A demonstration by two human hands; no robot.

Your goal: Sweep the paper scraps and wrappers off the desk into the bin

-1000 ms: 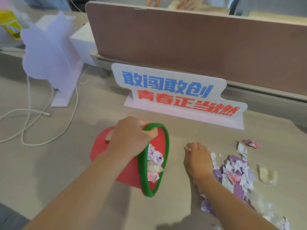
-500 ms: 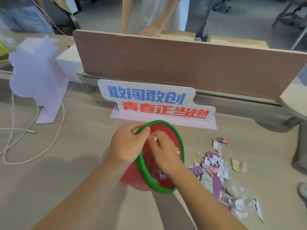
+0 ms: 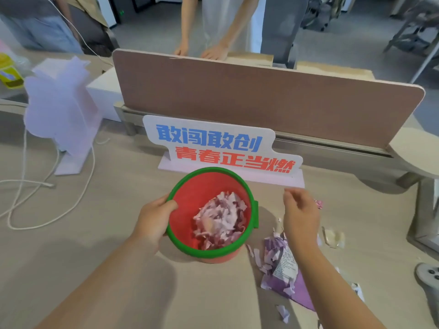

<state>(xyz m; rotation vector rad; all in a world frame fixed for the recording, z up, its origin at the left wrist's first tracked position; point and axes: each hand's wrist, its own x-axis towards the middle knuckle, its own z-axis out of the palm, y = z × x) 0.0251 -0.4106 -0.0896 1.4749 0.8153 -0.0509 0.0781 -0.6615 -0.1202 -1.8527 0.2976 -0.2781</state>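
Note:
A red bin with a green rim (image 3: 190, 193) stands nearly upright on the desk, holding a heap of white and purple paper scraps (image 3: 219, 218). My left hand (image 3: 153, 220) grips its left rim, thumb inside. To the right of the bin my right hand (image 3: 300, 216) hovers with loose, parted fingers and nothing in it. Below that hand lies a purple wrapper (image 3: 282, 269) amid torn scraps. A small pink wrapper (image 3: 319, 203) and a clear wrapper (image 3: 334, 237) lie further right.
A white sign with blue and red characters (image 3: 218, 148) stands just behind the bin. A brown desk divider (image 3: 261, 96) runs behind it. A pale purple stand (image 3: 60, 110) and white cables (image 3: 47, 186) are at the left. A person stands beyond the divider.
The bin went from tipped on its side to nearly upright. My right hand brought scraps into the bin, then drew back out to the right with nothing in it.

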